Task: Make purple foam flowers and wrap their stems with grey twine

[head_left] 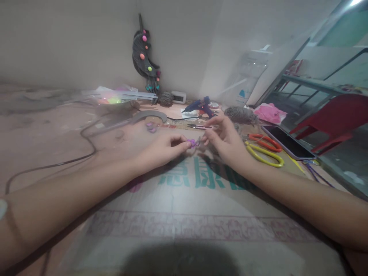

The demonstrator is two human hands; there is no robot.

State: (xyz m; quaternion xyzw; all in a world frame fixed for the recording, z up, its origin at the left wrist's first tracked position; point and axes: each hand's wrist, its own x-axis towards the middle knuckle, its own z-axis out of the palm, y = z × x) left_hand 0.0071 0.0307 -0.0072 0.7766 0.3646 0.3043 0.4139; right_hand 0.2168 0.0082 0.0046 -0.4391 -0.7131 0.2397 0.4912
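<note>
Pinching both hands, left hand [162, 149], right hand [225, 140]: small purple piece [192, 143], perhaps knotted cord.

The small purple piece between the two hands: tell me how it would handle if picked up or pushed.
The purple piece is pinched by the left hand fingertips alone, so it is probably very light. A thin strand leads from it toward the right hand, likely floppy. Being so small, it would probably skid easily on the cardboard when pushed.

small purple piece [192, 143] too tiny to identify, left tabletop clutter [113, 100] blurred
</note>
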